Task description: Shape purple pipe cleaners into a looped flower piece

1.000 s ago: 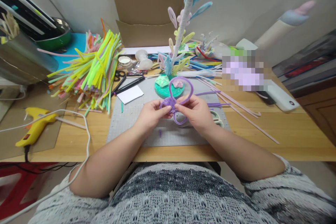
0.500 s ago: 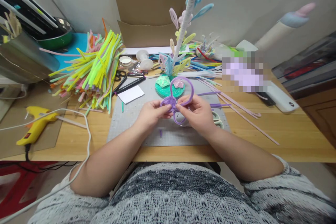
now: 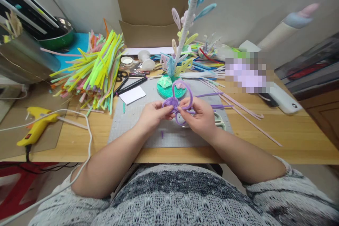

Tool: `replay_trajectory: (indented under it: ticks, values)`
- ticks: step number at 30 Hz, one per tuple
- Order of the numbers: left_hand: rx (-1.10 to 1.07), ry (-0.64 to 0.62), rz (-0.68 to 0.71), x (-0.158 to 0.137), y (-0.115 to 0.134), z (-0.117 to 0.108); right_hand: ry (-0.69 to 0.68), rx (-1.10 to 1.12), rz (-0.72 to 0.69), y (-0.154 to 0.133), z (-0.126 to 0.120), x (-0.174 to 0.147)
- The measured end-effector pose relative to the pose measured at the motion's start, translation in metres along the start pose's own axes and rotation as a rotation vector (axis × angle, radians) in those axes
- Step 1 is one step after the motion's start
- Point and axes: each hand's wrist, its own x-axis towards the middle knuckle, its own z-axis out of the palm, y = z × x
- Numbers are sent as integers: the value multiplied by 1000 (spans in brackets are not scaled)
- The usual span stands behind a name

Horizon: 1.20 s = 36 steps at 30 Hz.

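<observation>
Between my hands is a purple pipe cleaner shape (image 3: 169, 102), with one tightly coiled part and open loops above and below it. My left hand (image 3: 155, 114) pinches the coiled part from the left. From the right, my right hand (image 3: 200, 116) grips the purple pipe cleaner near the base of the large upper loop. Just behind them, a round green base (image 3: 165, 92) carries a white wrapped stem (image 3: 188, 21) with pastel looped shapes. Pale green scissor handles (image 3: 220, 122) stick out from behind my right hand. A purple scrap (image 3: 162, 134) lies on the grey mat (image 3: 132, 130).
A yellow glue gun (image 3: 38, 125) with its white cord (image 3: 90, 141) lies at left. Behind it rises a big bundle of pipe cleaners (image 3: 97, 67). Black pens (image 3: 134, 84) and a white card (image 3: 132, 95) lie on the mat's left. Pink pipe cleaners (image 3: 246, 107) stretch across the right side.
The large upper purple loop has become narrower and sits slightly lower. My right hand has shifted a little at the loop's base; my left hand keeps its hold.
</observation>
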Motion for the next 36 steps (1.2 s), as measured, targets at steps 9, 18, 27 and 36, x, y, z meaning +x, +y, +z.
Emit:
replay_trajectory:
  ticks: [9,18,27,36]
  values:
    - [98,62,83,-2,2,2,-47,-89,-187,-4,-2,1]
    - [15,-92,78,0,-3,1,-67,-45,-179,2,0,-1]
    - [-70,-70,-7,2,-3,0,-83,-82,-168,3,-2,2]
    - [-74,-83,38,2,-6,-1,-157,-148,-277,7,-1,1]
